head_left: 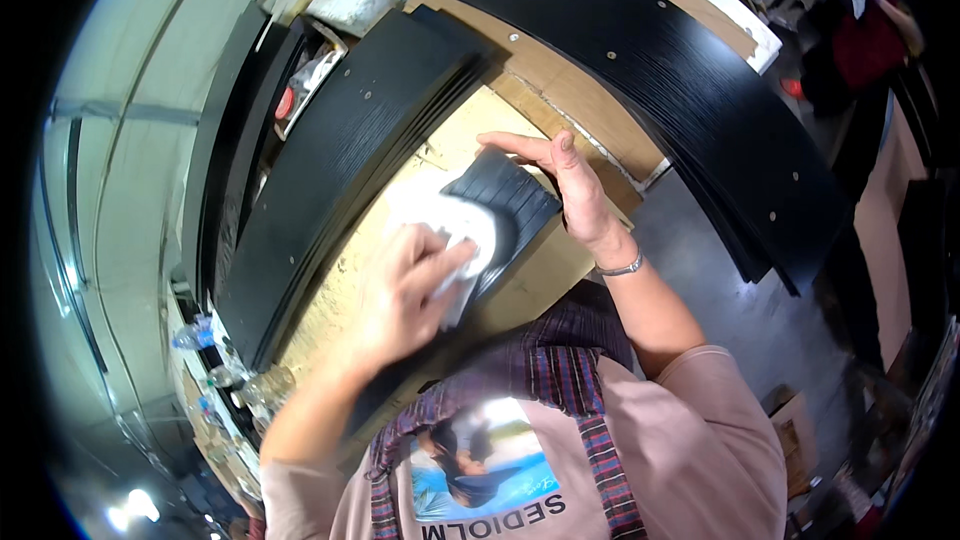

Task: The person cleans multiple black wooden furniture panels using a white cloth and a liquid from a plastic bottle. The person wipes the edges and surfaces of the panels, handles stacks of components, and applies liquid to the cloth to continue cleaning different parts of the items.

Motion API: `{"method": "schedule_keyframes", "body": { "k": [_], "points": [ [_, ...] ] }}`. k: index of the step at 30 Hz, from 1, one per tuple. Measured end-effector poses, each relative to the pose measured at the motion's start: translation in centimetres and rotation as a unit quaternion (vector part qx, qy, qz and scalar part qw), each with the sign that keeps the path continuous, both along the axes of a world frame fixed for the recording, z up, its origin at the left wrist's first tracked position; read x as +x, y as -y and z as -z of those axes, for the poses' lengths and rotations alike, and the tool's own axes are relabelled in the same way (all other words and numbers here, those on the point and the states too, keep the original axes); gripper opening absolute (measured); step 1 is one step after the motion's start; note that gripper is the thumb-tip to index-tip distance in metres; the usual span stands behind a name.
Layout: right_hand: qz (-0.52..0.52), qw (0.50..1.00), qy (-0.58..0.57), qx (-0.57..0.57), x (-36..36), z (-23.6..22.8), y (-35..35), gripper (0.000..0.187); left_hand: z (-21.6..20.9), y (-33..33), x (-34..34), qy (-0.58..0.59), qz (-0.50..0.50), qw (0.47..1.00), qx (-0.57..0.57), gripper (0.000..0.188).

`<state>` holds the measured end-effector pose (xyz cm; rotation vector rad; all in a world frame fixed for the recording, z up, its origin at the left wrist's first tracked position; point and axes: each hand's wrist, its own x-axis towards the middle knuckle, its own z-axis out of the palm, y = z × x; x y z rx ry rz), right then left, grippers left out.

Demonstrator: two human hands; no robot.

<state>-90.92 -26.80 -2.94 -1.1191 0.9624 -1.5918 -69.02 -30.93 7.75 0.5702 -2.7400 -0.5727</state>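
Note:
A short black board (519, 190) with a wood-grain surface is in front of me, over a pale yellowish worktop. My left hand (415, 275), blurred by motion, has its fingers pressed on a bunched white cloth (470, 230) that lies against the board's left part. Along the far right end of the same board, my right hand (575, 185) holds the edge, its fingers stretched along the far side and its thumb raised. The left part of the board is hidden under the cloth and hand.
Stacked long black boards (345, 130) lie at the left, and another stack of black boards (640, 60) spans the far right. Brown cardboard (570, 110) lies between them. Plastic bottles (195, 335) stand at the left edge. Another person (860, 45) is at the far right.

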Motion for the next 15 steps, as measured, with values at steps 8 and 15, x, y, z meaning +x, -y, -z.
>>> {"method": "schedule_keyframes", "body": {
  "k": [8, 15],
  "points": [
    [0.062, 0.993, -0.083, -0.054, 0.5, -0.2, 0.6, 0.051, 0.7, 1.3, -6.1, -0.023, -0.018, 0.997, -0.076, 0.030],
    [0.026, 0.985, 0.166, 0.029, 1.6, 0.7, 0.9, 0.053, 0.6, -0.5, -4.2, -0.029, -0.009, 0.999, -0.029, 0.036]
  ]
}}
